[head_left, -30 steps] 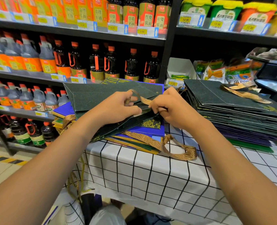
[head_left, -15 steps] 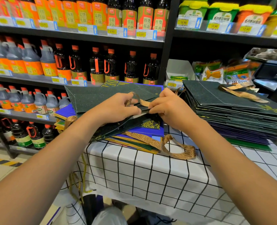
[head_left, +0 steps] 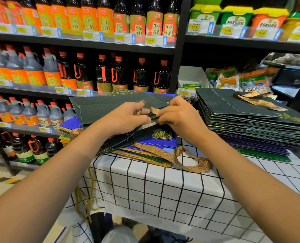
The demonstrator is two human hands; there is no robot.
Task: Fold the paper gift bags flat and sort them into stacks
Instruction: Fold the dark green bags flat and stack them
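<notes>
Your left hand (head_left: 126, 118) and right hand (head_left: 179, 116) meet over the dark green bag (head_left: 110, 109), both with fingers curled and pinching its gold ribbon handle (head_left: 153, 109) at the bag's open edge. Compared with a second ago, your hands have hardly moved: the grip on the ribbon is the same, the two hands sit just a little closer together, and the bag lies a touch flatter under your left palm. Your whole view has also drifted slightly, so the shelves stand a bit lower than before.

That green bag rests on top of the loose pile of blue and green bags (head_left: 145, 146), which lies on the checked tablecloth (head_left: 163, 186). Another gold ribbon loop (head_left: 194, 163) from that pile trails out onto the cloth on the near side of the green bag, unchanged from earlier.

To the right of the green bag, just beside your right hand, stands the tall stack of flattened bags (head_left: 251, 123), with a gold ribbon (head_left: 258, 100) lying across its top. It has not changed. Behind the green bag, shelves hold rows of sauce bottles (head_left: 103, 76).
</notes>
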